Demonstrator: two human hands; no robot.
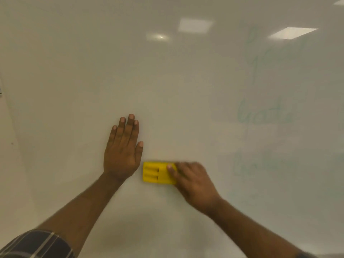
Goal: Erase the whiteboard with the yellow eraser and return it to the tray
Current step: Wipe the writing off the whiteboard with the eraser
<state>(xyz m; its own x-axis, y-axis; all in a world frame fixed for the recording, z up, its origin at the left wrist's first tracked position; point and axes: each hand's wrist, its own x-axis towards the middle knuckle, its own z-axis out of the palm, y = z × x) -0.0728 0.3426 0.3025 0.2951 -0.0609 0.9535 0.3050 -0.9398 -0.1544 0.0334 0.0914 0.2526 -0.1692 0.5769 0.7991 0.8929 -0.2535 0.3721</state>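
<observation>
Whiteboard [74, 71], faint green writing [264, 116] lying well right of the yellow eraser [158, 173] — long axis sideways, right hand [193, 180] gripping its right end, left hand [122, 151] resting flat, holding nothing, just left.

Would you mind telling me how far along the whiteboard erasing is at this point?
Partway. The middle and left of the whiteboard look wiped. The right hand presses the yellow eraser to the board; the left hand rests flat beside it. Faint green writing remains on the right, and the eraser must still go back to the tray, which is out of view.
</observation>
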